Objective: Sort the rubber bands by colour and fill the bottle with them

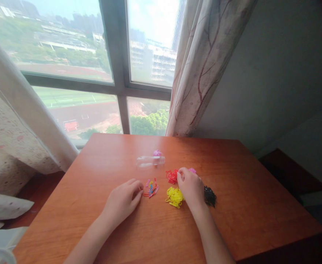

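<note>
Small piles of coloured rubber bands lie on a wooden table [246,190]. My left hand [122,201] rests on the wood with its fingers curled, fingertips touching a small mixed-colour pile [151,188]. My right hand [190,187] is closed in a pinch at the edge of a red pile [172,176]. A yellow pile [174,197] lies just left of that hand, a black pile [209,196] just right of it, and a pink pile [192,170] peeks out behind it. What the pinch holds is too small to make out.
A clear plastic container [150,161] lies on its side behind the piles, with a pink-purple bit [157,153] at its far end. Behind the table are a window and curtains [202,66]. A grey wall stands on the right.
</note>
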Motion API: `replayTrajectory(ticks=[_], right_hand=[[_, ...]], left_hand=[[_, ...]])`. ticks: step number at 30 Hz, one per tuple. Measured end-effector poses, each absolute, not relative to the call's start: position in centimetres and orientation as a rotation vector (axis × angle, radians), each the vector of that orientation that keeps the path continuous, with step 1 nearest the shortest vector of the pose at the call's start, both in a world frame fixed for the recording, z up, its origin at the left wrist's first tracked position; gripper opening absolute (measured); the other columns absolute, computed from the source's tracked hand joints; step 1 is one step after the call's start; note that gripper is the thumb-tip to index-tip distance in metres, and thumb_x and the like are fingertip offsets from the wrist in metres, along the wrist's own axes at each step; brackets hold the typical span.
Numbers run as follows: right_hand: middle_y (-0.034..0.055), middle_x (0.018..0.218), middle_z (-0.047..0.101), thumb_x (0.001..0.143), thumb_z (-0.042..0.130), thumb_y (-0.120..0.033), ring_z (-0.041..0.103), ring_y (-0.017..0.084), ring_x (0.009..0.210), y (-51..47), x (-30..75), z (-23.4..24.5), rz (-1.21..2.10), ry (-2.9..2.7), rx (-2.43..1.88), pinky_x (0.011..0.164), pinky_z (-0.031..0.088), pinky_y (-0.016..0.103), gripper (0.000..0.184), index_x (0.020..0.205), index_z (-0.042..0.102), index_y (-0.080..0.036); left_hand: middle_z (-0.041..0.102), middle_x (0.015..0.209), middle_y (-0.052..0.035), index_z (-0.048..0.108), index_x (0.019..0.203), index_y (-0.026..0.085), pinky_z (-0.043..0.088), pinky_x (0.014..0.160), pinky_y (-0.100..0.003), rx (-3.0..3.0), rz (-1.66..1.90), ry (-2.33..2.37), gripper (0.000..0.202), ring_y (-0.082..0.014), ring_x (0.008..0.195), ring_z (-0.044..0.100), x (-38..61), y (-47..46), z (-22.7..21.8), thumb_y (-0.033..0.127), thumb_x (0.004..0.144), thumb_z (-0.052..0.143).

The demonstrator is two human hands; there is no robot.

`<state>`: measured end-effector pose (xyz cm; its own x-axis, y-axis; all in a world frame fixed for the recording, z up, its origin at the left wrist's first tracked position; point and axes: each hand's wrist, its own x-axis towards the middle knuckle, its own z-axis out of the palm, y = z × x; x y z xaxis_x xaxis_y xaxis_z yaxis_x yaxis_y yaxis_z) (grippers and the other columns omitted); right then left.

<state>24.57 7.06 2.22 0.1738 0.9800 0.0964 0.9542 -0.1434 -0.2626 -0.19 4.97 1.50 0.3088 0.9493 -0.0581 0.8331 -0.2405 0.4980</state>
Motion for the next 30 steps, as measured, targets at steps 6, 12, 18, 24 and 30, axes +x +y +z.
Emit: replayTrajectory(ticks=[6,12,18,24,30], right_hand=[[-0.0008,0.076,0.071,0.093,0.058,-0.026,0.061,0.015,0.065,6.2,24.3,2.6,0.134,-1.855,-2.152,0.055,0.022,0.026,0.011,0.094,0.069,-0.027],[-0.0018,0.073,0.070,0.092,0.058,-0.021,0.062,0.014,0.065,3.9,22.7,2.3,0.171,-1.878,-1.962,0.057,0.025,0.026,0.011,0.087,0.067,-0.024],[-0.0021,0.072,0.068,0.090,0.057,-0.014,0.063,0.015,0.066,0.6,19.6,0.8,0.283,-1.969,-1.742,0.060,0.028,0.026,0.013,0.086,0.065,-0.023],[-0.0019,0.073,0.067,0.087,0.055,-0.010,0.063,0.015,0.068,-0.8,17.9,-0.7,0.332,-2.017,-1.683,0.060,0.030,0.025,0.015,0.080,0.060,-0.022],[-0.0024,0.073,0.066,0.087,0.052,-0.010,0.062,0.014,0.068,-1.5,17.5,-1.5,0.334,-2.039,-1.641,0.061,0.032,0.024,0.016,0.080,0.058,-0.023]], left_hand=[[0.066,0.090,-0.0018,0.061,0.088,0.023,0.038,0.066,-0.025,2.146,0.347,1.578,0.014,-0.0182,0.080,0.061,-0.1,5.0,1.5,0.024,0.089,0.047],[0.066,0.092,-0.0009,0.063,0.091,0.025,0.040,0.068,-0.025,2.160,0.383,1.484,0.017,-0.0175,0.081,0.062,-0.5,5.0,1.5,0.024,0.090,0.046],[0.064,0.089,-0.0002,0.065,0.091,0.024,0.041,0.067,-0.024,2.173,0.385,1.403,0.016,-0.0161,0.078,0.061,-0.7,5.0,1.4,0.025,0.090,0.048],[0.064,0.090,-0.0016,0.064,0.088,0.023,0.042,0.069,-0.024,2.212,0.353,1.406,0.018,-0.0163,0.080,0.062,-0.3,5.0,1.1,0.024,0.090,0.046],[0.065,0.085,-0.0018,0.065,0.086,0.021,0.043,0.067,-0.024,2.166,0.454,1.370,0.017,-0.0151,0.073,0.059,-0.5,5.0,1.1,0.023,0.089,0.048]])
